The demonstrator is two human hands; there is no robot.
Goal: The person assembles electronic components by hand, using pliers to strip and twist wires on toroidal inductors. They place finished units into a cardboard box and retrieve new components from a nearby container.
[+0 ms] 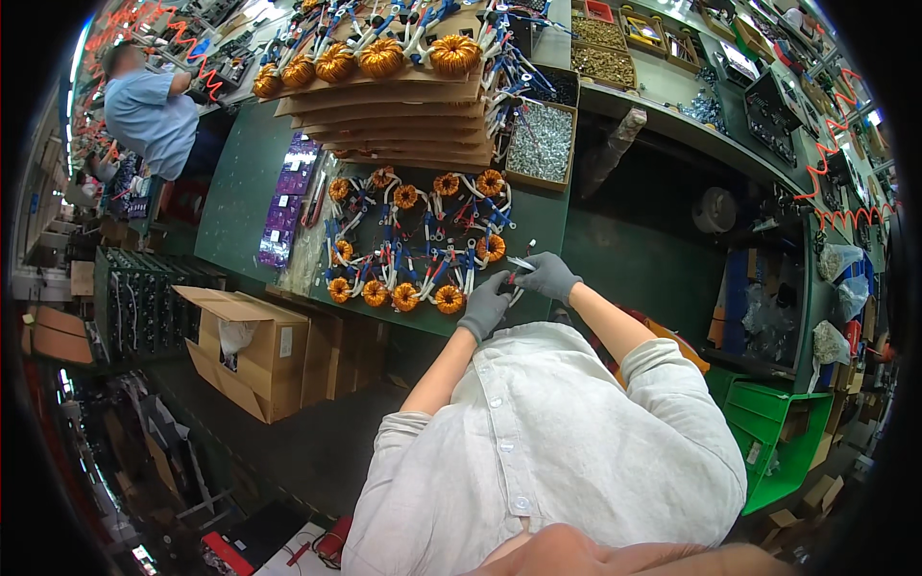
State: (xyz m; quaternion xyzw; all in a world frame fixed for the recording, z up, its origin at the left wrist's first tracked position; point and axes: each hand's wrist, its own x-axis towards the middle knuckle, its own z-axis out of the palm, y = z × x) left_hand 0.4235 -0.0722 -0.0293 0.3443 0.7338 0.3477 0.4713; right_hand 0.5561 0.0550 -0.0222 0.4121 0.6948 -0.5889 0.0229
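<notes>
Both my hands wear grey gloves and meet at the front edge of the green table [235, 182]. The fingers of my left hand [487, 305] and my right hand [551, 278] are closed on a short whitish wire lead [520, 263]; most of it is hidden by the gloves. Just beyond them, several copper-wound ring coils [405, 296] with blue, white and red leads lie in rows on the table. The nearest one is an orange coil [491, 248] left of my right hand.
Behind the rows stands a stack of cardboard sheets [394, 125] topped with more coils [381, 58]. A box of silvery metal parts [540, 142] is at its right, purple packages [288, 202] at its left. An open carton [252, 348] sits below left. Far left, a person [149, 110] stands.
</notes>
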